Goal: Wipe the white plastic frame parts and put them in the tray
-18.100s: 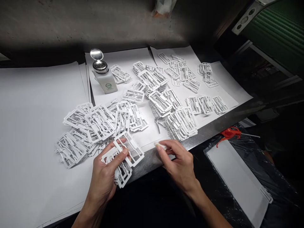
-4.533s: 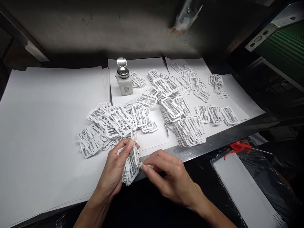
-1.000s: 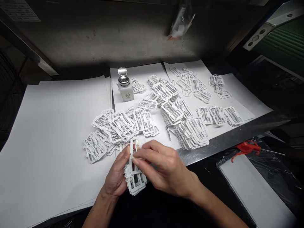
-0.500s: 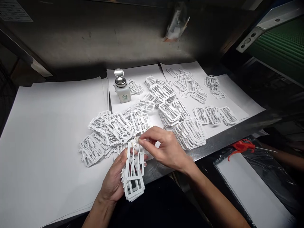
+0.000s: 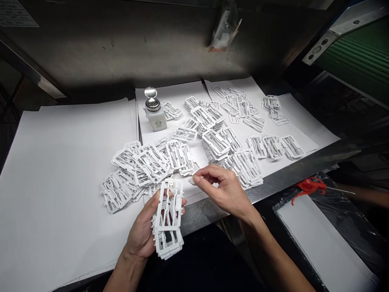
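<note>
My left hand grips a small stack of thin white plastic frames with slotted cut-outs, held above the near edge of the bench. The top frame is shifted up from those beneath it. To its right, my right hand pinches a small white wad between thumb and fingertips, apart from the stack; its material is too small to tell. Just beyond my hands lies a loose heap of the same frames. More stacked frames sit behind my right hand.
A white dispenser bottle with its metal lid raised stands at the back. White paper sheets cover the bench. More frames lie at the back right. A red-handled tool and a plastic-wrapped pack are at the right.
My right hand has moved right, away from the top frame, with the white wad in its fingers. My left hand and the stack have shifted slightly left.
</note>
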`<state>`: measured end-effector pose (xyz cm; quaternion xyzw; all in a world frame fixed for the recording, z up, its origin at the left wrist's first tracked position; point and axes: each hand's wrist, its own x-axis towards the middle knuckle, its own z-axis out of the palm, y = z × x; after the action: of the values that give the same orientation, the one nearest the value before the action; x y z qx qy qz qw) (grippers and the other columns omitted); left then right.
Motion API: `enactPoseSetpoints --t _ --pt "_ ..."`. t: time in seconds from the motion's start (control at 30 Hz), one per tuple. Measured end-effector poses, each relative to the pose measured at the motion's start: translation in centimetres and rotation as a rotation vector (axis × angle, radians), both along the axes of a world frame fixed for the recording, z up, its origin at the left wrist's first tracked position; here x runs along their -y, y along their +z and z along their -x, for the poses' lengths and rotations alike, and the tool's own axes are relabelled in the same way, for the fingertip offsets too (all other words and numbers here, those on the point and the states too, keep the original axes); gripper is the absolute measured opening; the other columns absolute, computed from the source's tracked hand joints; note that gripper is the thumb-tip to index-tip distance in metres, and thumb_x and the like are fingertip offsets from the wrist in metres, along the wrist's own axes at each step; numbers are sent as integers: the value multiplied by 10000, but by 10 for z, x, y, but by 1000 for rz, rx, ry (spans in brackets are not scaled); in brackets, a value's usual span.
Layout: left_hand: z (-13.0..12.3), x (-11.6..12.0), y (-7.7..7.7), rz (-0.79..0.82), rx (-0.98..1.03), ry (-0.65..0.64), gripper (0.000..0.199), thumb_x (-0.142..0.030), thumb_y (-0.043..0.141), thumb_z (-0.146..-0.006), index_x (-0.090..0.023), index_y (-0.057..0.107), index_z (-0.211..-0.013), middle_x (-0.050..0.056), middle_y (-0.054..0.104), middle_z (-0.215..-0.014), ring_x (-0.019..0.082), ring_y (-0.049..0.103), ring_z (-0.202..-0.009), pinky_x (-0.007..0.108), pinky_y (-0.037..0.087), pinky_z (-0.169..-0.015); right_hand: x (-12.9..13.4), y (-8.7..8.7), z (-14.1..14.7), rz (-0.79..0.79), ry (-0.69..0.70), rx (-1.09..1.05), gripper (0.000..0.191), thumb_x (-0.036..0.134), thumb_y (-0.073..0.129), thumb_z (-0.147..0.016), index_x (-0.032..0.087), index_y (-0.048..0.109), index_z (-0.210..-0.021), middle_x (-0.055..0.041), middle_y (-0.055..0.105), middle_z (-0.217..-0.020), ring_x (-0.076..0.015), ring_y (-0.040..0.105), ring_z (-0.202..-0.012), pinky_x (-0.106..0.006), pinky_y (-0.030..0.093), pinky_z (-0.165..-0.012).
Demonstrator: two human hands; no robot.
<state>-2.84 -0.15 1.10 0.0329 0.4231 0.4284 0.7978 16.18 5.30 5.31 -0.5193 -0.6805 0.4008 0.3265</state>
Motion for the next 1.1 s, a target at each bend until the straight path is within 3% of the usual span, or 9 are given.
enactPoseSetpoints --t 0.1,0.17,0.27,0.37,0.47,0.57,0.7,0.9,1.1 --pt "-3 -1 8 -50 -125 -41 247 -378 596 -790 -171 647 -915 99 708 -822 194 657 -684 287 515 -625 3 0 -1 120 11 -82 190 282 568 -859 150 646 -745 -5 584 -669 -113 512 -613 -221 384 -541" --pt "-6 -3 16 -155 -335 -95 208 -345 634 -763 -172 668 -874 61 690 -770 168 619 -657 242 478 -604 6 1 -3 249 66 -153 278 348 551 -869 140 632 -704 2 550 -606 -104 476 -556 -217 354 -498" --pt "-11 -3 26 -365 -699 -90 118 -218 735 -655 -192 693 -762 25 667 -792 167 574 -761 197 421 -673 10 2 -4 411 175 -205 311 404 565 -851 131 654 -731 18 500 -566 -87 414 -508 -207 306 -459" --pt "-15 -1 28 -482 -867 -50 163 -166 768 -588 -225 694 -722 14 650 -832 188 538 -822 202 390 -732 12 0 -5 473 210 -232 297 407 579 -839 128 671 -796 18 500 -592 -83 404 -518 -200 304 -460" --pt "-16 0 27 -494 -937 -84 172 -194 769 -590 -243 685 -731 1 640 -813 192 532 -808 214 391 -721 13 -5 -7 474 181 -249 277 378 570 -847 124 668 -795 15 511 -601 -83 416 -520 -197 316 -464" --pt "-12 -1 25 -416 -917 -99 128 -278 728 -660 -232 672 -766 1 641 -836 182 540 -823 205 402 -702 12 -11 -10 461 117 -273 247 328 570 -848 123 658 -744 6 550 -610 -94 472 -542 -200 360 -495" --pt "-4 -3 27 -307 -724 -89 194 -384 604 -778 -196 641 -751 13 605 -822 159 531 -825 199 413 -683 11 -16 -14 479 94 -385 206 283 587 -840 127 650 -721 -3 605 -640 -103 530 -587 -205 405 -553" --pt "0 -4 27 -140 -475 -102 219 -382 618 -771 -208 642 -902 -1 580 -882 133 548 -767 214 447 -658 12 -21 -14 485 100 -425 182 270 609 -831 126 659 -732 6 585 -638 -87 503 -574 -193 387 -536" --pt "1 -5 23 -128 -438 -123 226 -368 616 -780 -214 641 -943 1 601 -913 135 561 -832 203 450 -712 12 -24 -12 522 113 -461 186 281 618 -825 125 657 -731 14 551 -621 -79 484 -545 -183 378 -502"
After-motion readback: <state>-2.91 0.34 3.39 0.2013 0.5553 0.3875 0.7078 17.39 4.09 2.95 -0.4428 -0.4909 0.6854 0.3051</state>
